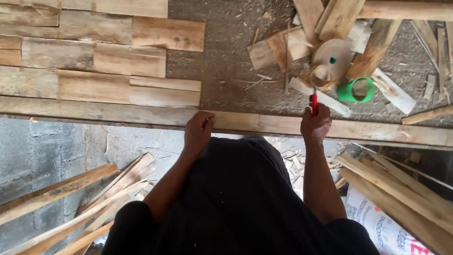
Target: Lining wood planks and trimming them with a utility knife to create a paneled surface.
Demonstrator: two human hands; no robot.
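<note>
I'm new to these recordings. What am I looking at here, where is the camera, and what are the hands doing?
There is no machine: a person's two bare hands, seen from a camera worn on the head, looking down. The left hand rests its fingers on a long wooden plank lying crosswise. The right hand grips a red-handled tool; its tip is too small to identify. Beyond the plank lie wood offcuts, a green cup and a tan jug on gritty ground.

Two hands: left hand (198, 130), right hand (316, 126). One red-handled tool (314, 104). One green cup (357, 89), upper right of frame. One tan jug (330, 61). One printed white sack (382, 226), lower right. One long plank (377, 132) across frame. Loose wood offcuts too many to count.
</note>
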